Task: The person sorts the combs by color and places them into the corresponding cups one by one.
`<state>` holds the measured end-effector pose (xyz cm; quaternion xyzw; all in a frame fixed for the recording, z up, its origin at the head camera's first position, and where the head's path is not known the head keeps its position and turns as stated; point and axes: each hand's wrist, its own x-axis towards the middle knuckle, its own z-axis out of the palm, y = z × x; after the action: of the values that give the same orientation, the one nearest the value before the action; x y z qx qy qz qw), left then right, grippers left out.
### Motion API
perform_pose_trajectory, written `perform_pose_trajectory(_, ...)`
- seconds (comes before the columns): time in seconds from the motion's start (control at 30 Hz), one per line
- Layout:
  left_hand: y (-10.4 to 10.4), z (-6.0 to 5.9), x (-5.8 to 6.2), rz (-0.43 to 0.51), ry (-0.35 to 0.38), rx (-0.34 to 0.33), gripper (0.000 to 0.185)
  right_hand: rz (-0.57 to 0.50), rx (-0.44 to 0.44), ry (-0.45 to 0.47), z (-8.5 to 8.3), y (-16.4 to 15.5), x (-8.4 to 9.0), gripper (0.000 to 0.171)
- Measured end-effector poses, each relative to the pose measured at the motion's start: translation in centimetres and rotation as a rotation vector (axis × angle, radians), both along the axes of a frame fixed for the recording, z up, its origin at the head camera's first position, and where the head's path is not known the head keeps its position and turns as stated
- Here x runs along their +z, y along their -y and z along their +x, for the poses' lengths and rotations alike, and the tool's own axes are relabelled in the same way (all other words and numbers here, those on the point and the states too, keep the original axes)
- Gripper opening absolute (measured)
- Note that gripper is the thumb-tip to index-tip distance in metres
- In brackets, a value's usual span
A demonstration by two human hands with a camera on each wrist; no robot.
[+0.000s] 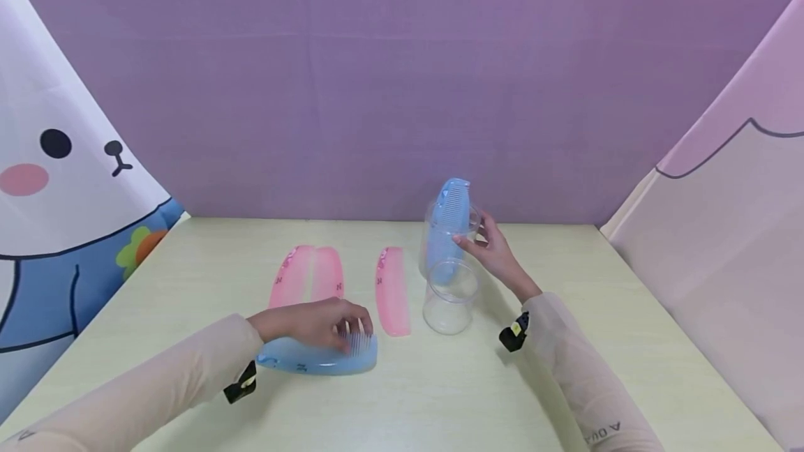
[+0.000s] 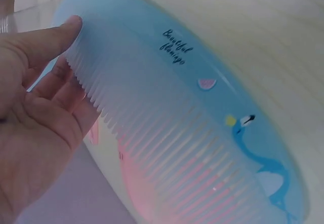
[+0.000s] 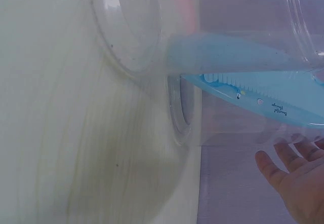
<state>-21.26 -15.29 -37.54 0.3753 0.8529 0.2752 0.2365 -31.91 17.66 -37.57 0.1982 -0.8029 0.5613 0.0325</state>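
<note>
My left hand (image 1: pixel 323 323) pinches the end of a blue comb (image 1: pixel 320 360) at the front left; in the left wrist view, thumb and fingers grip the toothed side of this flamingo-printed comb (image 2: pixel 167 72). With thumb in front and fingers behind, my right hand (image 1: pixel 499 257) holds the upper side of a tall clear plastic cup (image 1: pixel 430 270). Blue combs (image 1: pixel 452 208) stand in that cup, tops above its rim. In the right wrist view, the right fingers (image 3: pixel 283 165) are at the cup wall; one comb inside (image 3: pixel 253 97) leans.
A second clear cup (image 1: pixel 448 316) stands just in front of the filled one. Two pink combs (image 1: pixel 292 281) lie side by side behind the left hand. Another pink comb (image 1: pixel 392 291) lies in the middle of the wooden table (image 1: pixel 440 396). A purple cloth (image 1: pixel 377 89) hangs behind.
</note>
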Motion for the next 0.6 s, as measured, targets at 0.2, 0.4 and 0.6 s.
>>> perform_pose_trajectory(0.2, 0.1, -0.3, 0.9, 0.006, 0.036, 0.006, 0.027, -0.01, 0.006, 0.003, -0.1, 0.0, -0.1, 0.077)
perform_pose_trajectory(0.4, 0.2, -0.7, 1.7, 0.039, 0.021, 0.012, 0.026, -0.012, 0.001, 0.001, -0.1, 0.0, -0.1, 0.078)
perform_pose_trajectory(0.6, 0.3, -1.4, 2.9, 0.108, -0.014, 0.013, 0.027, -0.007, -0.007, 0.014, -0.1, 0.0, -0.1, 0.078)
